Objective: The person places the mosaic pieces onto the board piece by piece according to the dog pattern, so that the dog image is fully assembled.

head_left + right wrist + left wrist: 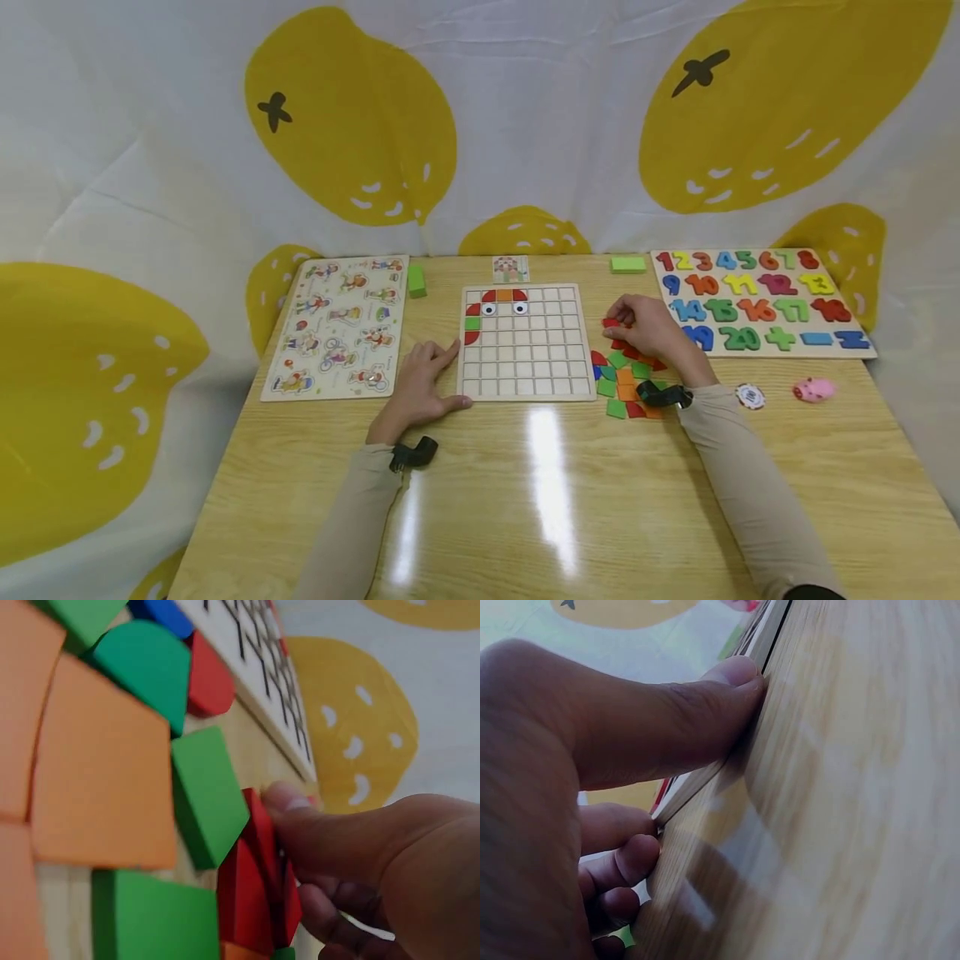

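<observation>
A square wooden grid board lies flat, with red, green and orange tiles and two eye tiles set in its upper left cells. My left hand rests at its lower left corner. The thumb presses against the near edge, and a finger touches the left side. To the right of the board my right hand reaches over a loose pile of tiles. Its thumb and fingers pinch a red tile at the pile's far end; the fingertips behind it are partly hidden. Green tiles and orange tiles lie close by.
A picture peg puzzle lies at left, a number puzzle at right. Along the back are a pattern card and two green blocks. A poker chip and a pink toy pig lie near the right forearm.
</observation>
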The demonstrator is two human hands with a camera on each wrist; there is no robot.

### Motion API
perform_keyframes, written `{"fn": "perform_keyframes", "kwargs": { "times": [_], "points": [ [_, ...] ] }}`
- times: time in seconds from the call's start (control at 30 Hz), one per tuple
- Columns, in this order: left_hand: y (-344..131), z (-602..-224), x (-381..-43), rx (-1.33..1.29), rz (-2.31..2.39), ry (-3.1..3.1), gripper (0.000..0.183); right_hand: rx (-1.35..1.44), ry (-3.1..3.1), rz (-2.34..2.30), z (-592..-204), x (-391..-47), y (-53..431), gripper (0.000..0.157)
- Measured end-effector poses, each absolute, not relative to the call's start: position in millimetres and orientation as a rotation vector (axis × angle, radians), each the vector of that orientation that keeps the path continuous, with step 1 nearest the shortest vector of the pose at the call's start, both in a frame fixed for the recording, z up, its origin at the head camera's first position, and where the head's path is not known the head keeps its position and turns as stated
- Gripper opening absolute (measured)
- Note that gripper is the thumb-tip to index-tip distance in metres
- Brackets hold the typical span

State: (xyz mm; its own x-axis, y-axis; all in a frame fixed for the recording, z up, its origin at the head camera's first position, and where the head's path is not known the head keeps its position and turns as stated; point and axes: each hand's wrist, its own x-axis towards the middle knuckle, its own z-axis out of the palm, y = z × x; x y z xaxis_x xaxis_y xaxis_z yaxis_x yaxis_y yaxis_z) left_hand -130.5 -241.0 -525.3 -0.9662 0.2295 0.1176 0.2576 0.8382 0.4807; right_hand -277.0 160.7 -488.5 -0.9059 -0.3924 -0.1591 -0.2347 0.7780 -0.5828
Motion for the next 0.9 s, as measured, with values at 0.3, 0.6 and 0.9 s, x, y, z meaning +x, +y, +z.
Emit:
{"fn": "perform_keyframes", "kwargs": {
  "times": [0.3, 0.6, 0.9],
  "points": [
    [-241, -526, -130, -0.412, -0.756, -2.948, 0.102, -0.551, 2.716, -1.092, -487, -274, 152, 0.02],
    [-242, -526, -131, -0.411, -0.77, -2.955, 0.103, -0.5, 2.509, -1.626, -491, -269, 92, 0.03],
    [-243, -526, -132, -0.434, -0.739, -2.955, 0.101, -0.631, 2.619, -1.432, -503, -267, 48, 0.015]
  ]
}}
